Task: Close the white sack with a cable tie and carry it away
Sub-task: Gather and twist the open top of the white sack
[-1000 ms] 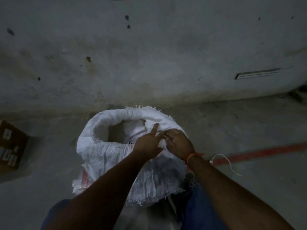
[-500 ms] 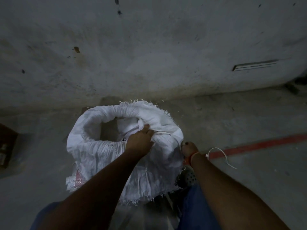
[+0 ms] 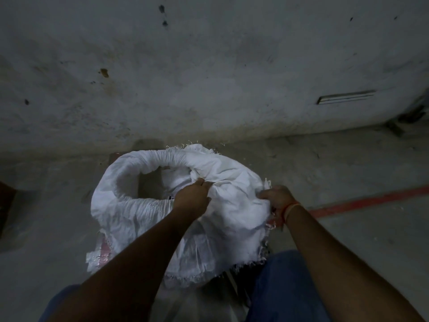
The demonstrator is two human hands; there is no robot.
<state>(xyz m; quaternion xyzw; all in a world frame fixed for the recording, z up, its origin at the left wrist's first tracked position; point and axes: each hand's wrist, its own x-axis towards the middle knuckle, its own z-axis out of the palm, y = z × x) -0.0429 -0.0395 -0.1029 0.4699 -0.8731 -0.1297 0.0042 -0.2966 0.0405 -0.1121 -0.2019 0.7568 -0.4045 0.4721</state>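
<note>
The white sack (image 3: 130, 205) stands on the concrete floor in front of me, its mouth rolled down into a thick rim and open on the left side. My left hand (image 3: 192, 198) pinches the rolled rim near the middle of the mouth. My right hand (image 3: 276, 197) grips the frayed right edge of the sack, pulling the cloth sideways; an orange thread is around that wrist. The cable tie seen earlier on the floor at the right is hidden now, and I cannot tell where it is.
A stained concrete wall (image 3: 209, 66) rises right behind the sack, with a narrow slot (image 3: 346, 96) at the right. A red painted line (image 3: 371, 201) crosses the floor on the right. A dark brown box edge (image 3: 5, 201) shows at the far left. My blue-trousered knees are below.
My right hand left the rim, dropped beside the sack, then grabbed its right edge and pulled it outward. My left hand kept its hold on the rim. The cable tie went out of sight.
</note>
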